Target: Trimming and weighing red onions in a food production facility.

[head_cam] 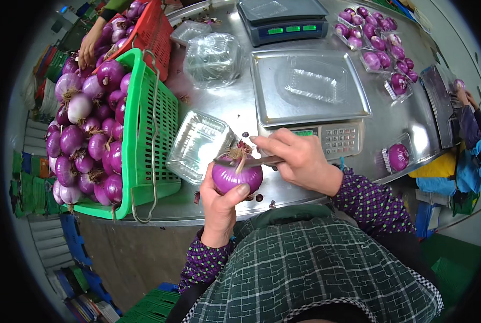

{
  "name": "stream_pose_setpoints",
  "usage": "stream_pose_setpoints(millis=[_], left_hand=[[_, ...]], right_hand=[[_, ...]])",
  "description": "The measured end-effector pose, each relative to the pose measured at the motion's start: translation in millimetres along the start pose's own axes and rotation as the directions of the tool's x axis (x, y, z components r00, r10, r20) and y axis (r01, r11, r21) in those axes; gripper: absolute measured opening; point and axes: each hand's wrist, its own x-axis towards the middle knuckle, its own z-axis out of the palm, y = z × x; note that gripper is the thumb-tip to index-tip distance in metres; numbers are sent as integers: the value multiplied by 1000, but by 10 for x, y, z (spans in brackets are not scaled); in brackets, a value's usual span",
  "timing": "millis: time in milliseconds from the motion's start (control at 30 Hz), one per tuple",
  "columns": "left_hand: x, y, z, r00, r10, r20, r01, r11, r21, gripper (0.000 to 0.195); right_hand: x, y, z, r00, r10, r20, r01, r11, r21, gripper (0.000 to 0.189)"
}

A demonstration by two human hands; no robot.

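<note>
Near the table's front edge, my left hand point(220, 206) grips a purple onion point(238, 177), its dry root tuft turned up. A knife point(260, 161) is held in my right hand point(303, 159), its blade lying across the onion's top at the roots. Just behind the onion, an open clear plastic tray point(198, 145) rests on the metal table. A flat platform scale point(311, 117) stands beyond my right hand, with another clear tray point(315, 82) on its pan. Bits of onion skin lie around my hands.
A green crate point(162, 133) heaped with onions stands left, a red crate point(157, 36) behind it, where a co-worker's hand point(88, 48) reaches in. Wrapped trays point(212, 60) and a second scale point(285, 30) stand at the back. Packed onions point(377, 42) lie right; another person's hands point(464, 97) are beyond.
</note>
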Motion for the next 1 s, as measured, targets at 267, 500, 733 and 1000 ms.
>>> stream_pose_setpoints(millis=[267,500,733,1000], left_hand=[[-89,75,121,998,-27,49,28,1000,0,72],[-122,15,63,989,-72,133,94,981,-172,78],[152,-5,177,979,145,143,-190,904,384,90],[-38,467,-162,855,487,177,-503,696,513,55]], right_hand=[[-58,-84,-28,993,-116,27,120,968,-221,38],[-457,541,-10,991,124,48,-105,950,-293,52],[9,-12,0,993,105,57,-119,872,475,60],[-10,993,-385,611,792,19,-589,438,679,47]])
